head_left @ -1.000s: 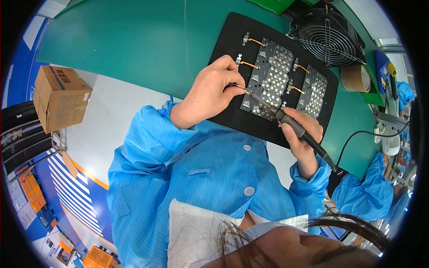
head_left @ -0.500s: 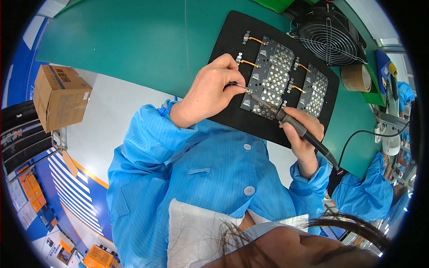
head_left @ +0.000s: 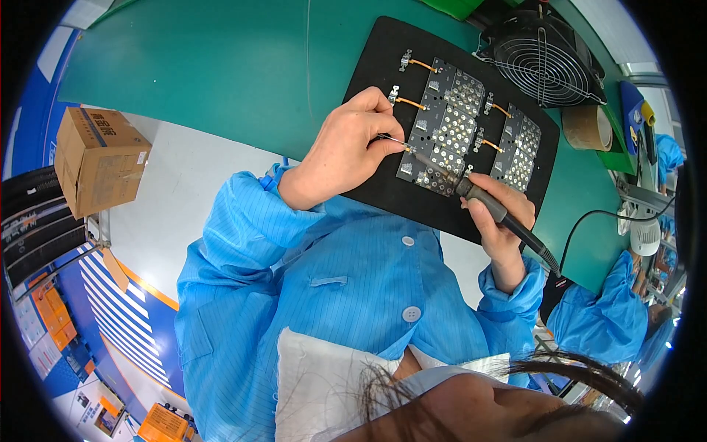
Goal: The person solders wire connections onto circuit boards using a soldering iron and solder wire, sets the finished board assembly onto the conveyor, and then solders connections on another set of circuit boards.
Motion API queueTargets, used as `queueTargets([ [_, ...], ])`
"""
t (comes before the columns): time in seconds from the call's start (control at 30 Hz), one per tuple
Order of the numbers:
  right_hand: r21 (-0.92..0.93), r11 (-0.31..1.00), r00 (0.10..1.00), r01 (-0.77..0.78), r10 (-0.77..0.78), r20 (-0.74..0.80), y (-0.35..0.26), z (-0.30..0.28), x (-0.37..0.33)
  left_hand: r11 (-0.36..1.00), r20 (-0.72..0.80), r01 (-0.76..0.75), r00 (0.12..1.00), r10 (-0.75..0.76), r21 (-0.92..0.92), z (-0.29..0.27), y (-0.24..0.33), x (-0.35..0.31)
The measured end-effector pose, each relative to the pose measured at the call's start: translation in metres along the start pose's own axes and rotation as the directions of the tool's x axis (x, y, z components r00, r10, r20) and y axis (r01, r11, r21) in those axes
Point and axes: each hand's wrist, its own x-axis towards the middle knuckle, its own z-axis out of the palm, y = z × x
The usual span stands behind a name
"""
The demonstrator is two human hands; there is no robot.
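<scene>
My right hand (head_left: 504,241) is closed around the dark handle of a soldering iron (head_left: 529,239). The iron's metal tip points up and left, to the left edge of the lower part of a black circuit board strip (head_left: 442,127). In my left hand (head_left: 340,153), thumb and forefinger pinch a thin metallic item (head_left: 387,138); most of it is hidden, so its kind is unclear. The pinched end and the iron's tip meet, or nearly meet, at the board's edge. Orange flex cables (head_left: 411,102) with small silver connectors stick out from the board's left side.
The boards lie on a black mat (head_left: 372,55) on a green table (head_left: 206,70). A second board strip (head_left: 521,151) lies right of the first. Beyond stand a black fan (head_left: 543,62) and a tape roll (head_left: 587,128). The iron's cord (head_left: 589,217) runs right.
The soldering iron's handle has shifted very slightly. Both hands otherwise keep their places and their grips.
</scene>
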Motion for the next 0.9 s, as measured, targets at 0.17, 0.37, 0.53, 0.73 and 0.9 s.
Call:
queueTargets([
  [0.17,0.009,1.0,1.0,-0.016,0.016,0.003,-0.0005,-0.0008,-0.0002,1.0,-0.007,-0.016,1.0,0.016,-0.004,0.0004,-0.0012,-0.0001],
  [0.37,0.005,1.0,1.0,-0.006,0.006,-0.002,0.0002,-0.0012,0.0008,1.0,-0.001,-0.019,1.0,0.019,-0.001,-0.0002,0.0,0.0001],
  [0.53,0.03,0.999,1.0,-0.01,0.01,-0.012,0.0019,-0.0007,0.0015,0.999,0.013,0.015,1.0,-0.015,-0.042,0.0004,-0.0008,0.0004],
  [0.73,0.014,1.0,1.0,-0.02,0.02,-0.022,0.0022,-0.0014,0.001,1.0,0.011,0.001,1.0,-0.001,-0.028,0.0002,-0.0008,0.0002],
  [0.9,0.032,0.999,1.0,-0.026,0.026,-0.017,0.0004,0.0001,0.0006,0.999,0.001,-0.019,1.0,0.019,-0.028,0.0005,-0.0014,-0.0015],
])
